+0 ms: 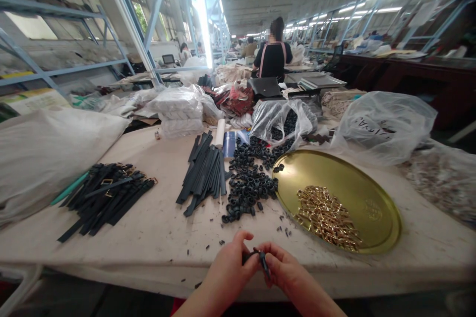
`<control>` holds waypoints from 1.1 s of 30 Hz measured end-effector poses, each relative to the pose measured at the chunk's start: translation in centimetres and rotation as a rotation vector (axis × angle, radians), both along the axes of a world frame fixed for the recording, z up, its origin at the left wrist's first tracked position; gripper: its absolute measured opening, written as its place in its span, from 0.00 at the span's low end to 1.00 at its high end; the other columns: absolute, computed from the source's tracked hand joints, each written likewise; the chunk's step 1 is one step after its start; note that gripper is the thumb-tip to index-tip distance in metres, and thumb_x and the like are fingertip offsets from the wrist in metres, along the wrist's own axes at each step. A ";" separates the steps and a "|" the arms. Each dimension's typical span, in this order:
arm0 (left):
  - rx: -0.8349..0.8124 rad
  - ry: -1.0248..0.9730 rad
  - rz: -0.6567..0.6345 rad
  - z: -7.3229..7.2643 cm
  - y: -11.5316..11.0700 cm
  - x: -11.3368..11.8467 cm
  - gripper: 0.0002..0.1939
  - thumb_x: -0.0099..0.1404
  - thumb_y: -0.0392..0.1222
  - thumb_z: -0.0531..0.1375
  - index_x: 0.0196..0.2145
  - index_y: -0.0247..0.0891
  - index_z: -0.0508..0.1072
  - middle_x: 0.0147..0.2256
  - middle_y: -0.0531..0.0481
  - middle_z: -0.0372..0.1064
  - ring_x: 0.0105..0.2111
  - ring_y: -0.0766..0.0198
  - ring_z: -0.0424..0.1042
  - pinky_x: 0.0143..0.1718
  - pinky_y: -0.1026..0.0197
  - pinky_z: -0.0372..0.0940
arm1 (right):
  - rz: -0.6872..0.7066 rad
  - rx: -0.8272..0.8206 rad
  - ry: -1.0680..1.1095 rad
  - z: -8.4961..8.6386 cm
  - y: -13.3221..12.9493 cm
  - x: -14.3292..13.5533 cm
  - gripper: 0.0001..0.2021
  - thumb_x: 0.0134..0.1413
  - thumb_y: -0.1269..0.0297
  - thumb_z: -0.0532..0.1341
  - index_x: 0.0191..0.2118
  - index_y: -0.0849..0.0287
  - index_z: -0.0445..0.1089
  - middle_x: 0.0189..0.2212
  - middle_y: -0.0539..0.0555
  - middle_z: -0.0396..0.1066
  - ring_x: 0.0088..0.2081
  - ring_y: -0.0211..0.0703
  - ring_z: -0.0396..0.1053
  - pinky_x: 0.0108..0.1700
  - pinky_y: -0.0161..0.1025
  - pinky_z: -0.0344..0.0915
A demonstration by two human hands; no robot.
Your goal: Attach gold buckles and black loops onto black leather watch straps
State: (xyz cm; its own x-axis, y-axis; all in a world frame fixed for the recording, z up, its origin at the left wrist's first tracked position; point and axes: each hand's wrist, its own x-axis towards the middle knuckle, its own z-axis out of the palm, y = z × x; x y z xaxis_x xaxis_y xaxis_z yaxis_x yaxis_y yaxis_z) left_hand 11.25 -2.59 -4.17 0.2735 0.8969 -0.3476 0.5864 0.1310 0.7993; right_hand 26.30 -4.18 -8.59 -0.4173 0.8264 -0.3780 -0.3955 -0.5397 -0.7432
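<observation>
We held a short black strap [260, 258] between our fingertips at the near edge of the table, just above its rim. It was narrow, dark and matte, its upper part bent over in a small loop toward our left hand [227, 270] while a short end pointed down beside our right hand [284, 270]. Our fingers hid most of it.
</observation>
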 end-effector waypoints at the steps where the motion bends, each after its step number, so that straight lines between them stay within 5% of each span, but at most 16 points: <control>1: 0.011 0.034 0.001 0.0 0.0 0.0 0.15 0.55 0.42 0.54 0.41 0.38 0.61 0.22 0.58 0.63 0.21 0.68 0.63 0.23 0.67 0.53 | 0.006 -0.021 0.045 0.0 -0.1 0.1 0.15 0.44 0.55 0.64 0.34 0.60 0.66 0.22 0.45 0.62 0.21 0.28 0.56 0.24 0.29 0.53; 9: 0.067 0.125 0.013 0.0 -0.2 0.2 0.05 0.53 0.42 0.55 0.28 0.38 0.65 0.22 0.56 0.64 0.24 0.68 0.62 0.25 0.67 0.52 | 0.036 -0.023 0.100 0.6 -0.4 0.4 0.11 0.44 0.61 0.64 0.27 0.61 0.62 0.22 0.45 0.59 0.23 0.30 0.54 0.26 0.29 0.52; 15: -0.013 -0.087 0.002 1.0 -0.6 -0.1 0.07 0.54 0.43 0.55 0.28 0.35 0.66 0.24 0.55 0.65 0.25 0.69 0.61 0.25 0.67 0.54 | -0.065 0.029 0.034 2.4 -0.4 0.4 0.12 0.45 0.57 0.62 0.26 0.61 0.62 0.23 0.47 0.60 0.27 0.34 0.57 0.31 0.32 0.57; 19: -0.231 -0.349 0.009 1.5 -0.8 -0.3 0.09 0.53 0.39 0.55 0.33 0.33 0.65 0.26 0.53 0.65 0.23 0.70 0.62 0.24 0.67 0.58 | -0.219 0.129 -0.273 1.4 0.0 0.1 0.16 0.44 0.52 0.61 0.23 0.58 0.57 0.20 0.45 0.58 0.23 0.34 0.58 0.27 0.33 0.57; 22: -0.274 -0.445 -0.018 1.4 -0.9 -0.3 0.10 0.53 0.37 0.53 0.35 0.32 0.65 0.28 0.51 0.67 0.24 0.69 0.64 0.27 0.65 0.60 | -0.294 0.232 -0.519 0.1 0.1 0.2 0.17 0.41 0.50 0.62 0.32 0.56 0.59 0.19 0.43 0.57 0.19 0.34 0.57 0.22 0.33 0.54; 24: -0.297 -0.466 -0.034 1.2 -0.9 -0.3 0.11 0.54 0.36 0.53 0.36 0.31 0.66 0.28 0.51 0.68 0.25 0.69 0.66 0.29 0.65 0.61 | -0.235 0.269 -0.565 -0.3 -0.2 0.4 0.18 0.44 0.51 0.59 0.38 0.56 0.59 0.19 0.43 0.58 0.19 0.34 0.57 0.21 0.32 0.53; 33: -0.431 -0.513 0.008 0.0 -1.1 -0.1 0.16 0.52 0.37 0.54 0.40 0.32 0.65 0.27 0.51 0.69 0.26 0.67 0.70 0.30 0.63 0.61 | -0.051 0.523 -0.815 0.2 -1.4 1.2 0.10 0.53 0.55 0.53 0.30 0.56 0.60 0.18 0.44 0.63 0.21 0.36 0.61 0.25 0.34 0.55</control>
